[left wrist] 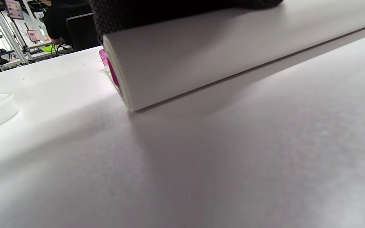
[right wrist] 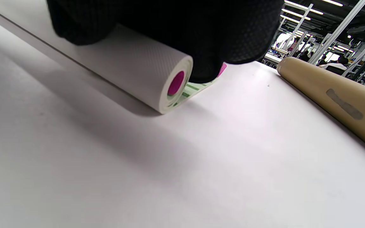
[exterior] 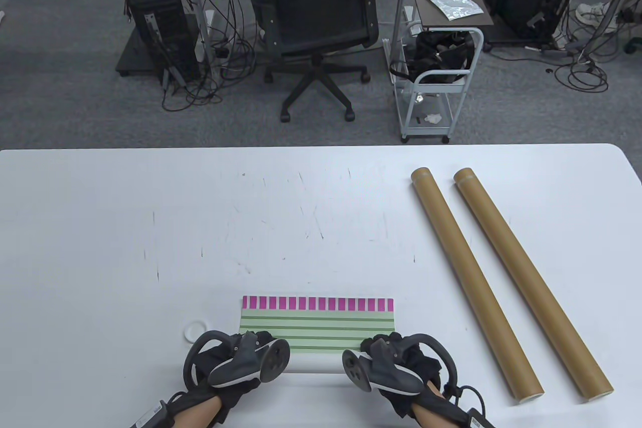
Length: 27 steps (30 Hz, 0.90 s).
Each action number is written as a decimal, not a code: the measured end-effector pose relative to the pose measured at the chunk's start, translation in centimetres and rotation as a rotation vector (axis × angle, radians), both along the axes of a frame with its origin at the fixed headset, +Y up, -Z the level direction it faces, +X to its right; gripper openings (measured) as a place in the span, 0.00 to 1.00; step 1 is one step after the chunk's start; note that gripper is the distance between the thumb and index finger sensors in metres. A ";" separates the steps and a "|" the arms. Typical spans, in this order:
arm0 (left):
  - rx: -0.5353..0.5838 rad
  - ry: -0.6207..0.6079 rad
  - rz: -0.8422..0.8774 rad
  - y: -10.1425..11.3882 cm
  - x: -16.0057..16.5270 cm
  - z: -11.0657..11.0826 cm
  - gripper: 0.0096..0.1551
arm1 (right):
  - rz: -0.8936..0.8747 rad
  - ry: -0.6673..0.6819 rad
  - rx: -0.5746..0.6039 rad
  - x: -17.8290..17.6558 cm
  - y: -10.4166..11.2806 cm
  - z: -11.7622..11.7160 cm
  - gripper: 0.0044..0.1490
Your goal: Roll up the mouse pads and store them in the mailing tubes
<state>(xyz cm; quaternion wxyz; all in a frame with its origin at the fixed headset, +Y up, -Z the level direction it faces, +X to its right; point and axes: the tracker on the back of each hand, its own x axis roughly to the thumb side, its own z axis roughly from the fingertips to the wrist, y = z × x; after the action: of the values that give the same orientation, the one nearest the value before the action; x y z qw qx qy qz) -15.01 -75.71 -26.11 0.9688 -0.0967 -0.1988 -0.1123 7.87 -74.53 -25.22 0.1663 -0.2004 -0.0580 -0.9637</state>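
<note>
From the table view, the left hand (exterior: 235, 363) and right hand (exterior: 391, 365) rest on a half-rolled mouse pad (exterior: 317, 325) — green stripes, magenta blocks — at the near edge of the white table (exterior: 150, 227), with two brown cardboard mailing tubes (exterior: 474, 277) lying to the right. The left wrist view shows the roll's white dimpled backing under gloved fingers (left wrist: 182, 11); their curl cannot be told. In the right wrist view, black fingers (right wrist: 208, 38) curl over the roll's end — no writing is readable.

Left hand (exterior: 235, 363) and right hand (exterior: 393, 365) lie side by side

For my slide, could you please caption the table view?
Both hands rolling a striped mouse pad beside two mailing tubes.
</note>
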 end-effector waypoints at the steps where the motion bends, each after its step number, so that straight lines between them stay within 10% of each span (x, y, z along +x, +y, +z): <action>1: 0.021 -0.018 -0.009 0.1 0.1 0.3 0.27 | -0.001 0.000 -0.001 0.0 0.0 0.0 0.34; 27: -0.013 -0.036 0.026 0.2 0.0 0.5 0.29 | -0.090 0.027 0.006 -0.6 0.0 0.0 0.32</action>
<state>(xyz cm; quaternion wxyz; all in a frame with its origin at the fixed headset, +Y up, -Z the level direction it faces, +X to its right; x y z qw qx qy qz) -15.03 -75.50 -25.66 0.9658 -0.0981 -0.2183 -0.1000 7.31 -74.52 -25.18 0.1241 -0.2152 -0.0437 -0.9677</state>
